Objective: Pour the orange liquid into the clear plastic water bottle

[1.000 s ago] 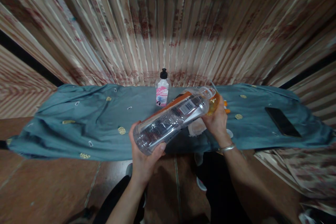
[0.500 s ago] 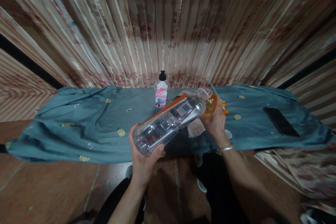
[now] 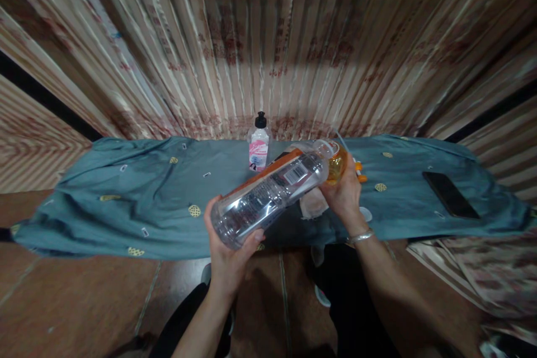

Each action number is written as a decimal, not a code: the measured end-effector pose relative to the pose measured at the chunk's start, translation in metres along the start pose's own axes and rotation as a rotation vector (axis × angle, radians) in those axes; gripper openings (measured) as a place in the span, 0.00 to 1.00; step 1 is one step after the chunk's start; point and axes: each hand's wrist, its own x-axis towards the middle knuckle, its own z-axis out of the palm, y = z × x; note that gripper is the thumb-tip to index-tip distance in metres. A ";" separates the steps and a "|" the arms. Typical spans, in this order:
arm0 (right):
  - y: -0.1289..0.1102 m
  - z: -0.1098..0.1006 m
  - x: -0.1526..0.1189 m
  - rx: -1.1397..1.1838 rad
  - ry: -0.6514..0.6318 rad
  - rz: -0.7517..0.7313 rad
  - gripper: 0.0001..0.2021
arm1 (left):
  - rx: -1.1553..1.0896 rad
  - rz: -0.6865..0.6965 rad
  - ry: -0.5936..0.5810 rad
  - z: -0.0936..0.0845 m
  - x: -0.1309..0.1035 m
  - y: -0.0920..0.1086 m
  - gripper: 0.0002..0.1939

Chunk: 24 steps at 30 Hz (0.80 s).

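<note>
A large clear bottle (image 3: 268, 196) with a barcode label is tilted, its base low at the left and its neck up at the right. My left hand (image 3: 230, 251) is wrapped round its base end. My right hand (image 3: 344, 190) grips a small container of amber liquid (image 3: 335, 165) beside the bottle's neck. The two openings are close together; whether they touch is hard to tell. Behind the clear bottle, an upright bottle (image 3: 259, 148) with a pink label and black cap stands on the cloth.
A teal patterned cloth (image 3: 159, 207) covers the table. A black phone (image 3: 450, 194) lies at the right. Near my right hand are orange items (image 3: 361, 172), a whitish piece (image 3: 314, 204) and a small pale round thing (image 3: 366, 214). A pleated curtain (image 3: 268, 39) hangs behind.
</note>
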 end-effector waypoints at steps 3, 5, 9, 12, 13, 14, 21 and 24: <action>0.000 -0.001 0.000 0.006 -0.014 0.000 0.53 | -0.017 0.007 0.001 0.001 0.000 0.000 0.55; 0.001 -0.001 0.000 -0.004 -0.011 -0.008 0.53 | -0.044 -0.003 0.008 0.008 -0.003 0.004 0.55; 0.001 -0.001 -0.001 -0.026 0.005 -0.016 0.53 | -0.151 -0.083 0.107 0.022 -0.009 0.012 0.53; 0.000 -0.002 -0.001 -0.036 0.006 -0.007 0.52 | -0.164 -0.128 0.097 0.021 -0.007 0.011 0.52; 0.000 -0.002 -0.001 -0.039 0.004 -0.003 0.51 | -0.152 -0.136 0.078 0.018 -0.005 0.009 0.51; -0.001 -0.002 -0.001 -0.042 0.002 0.001 0.51 | -0.137 -0.140 0.054 0.015 -0.004 0.007 0.50; -0.007 -0.006 0.000 -0.008 -0.020 -0.001 0.46 | -0.091 -0.135 -0.023 0.004 0.002 -0.002 0.47; -0.008 -0.007 0.001 -0.008 -0.017 0.000 0.45 | -0.093 -0.125 -0.029 0.004 0.001 -0.003 0.46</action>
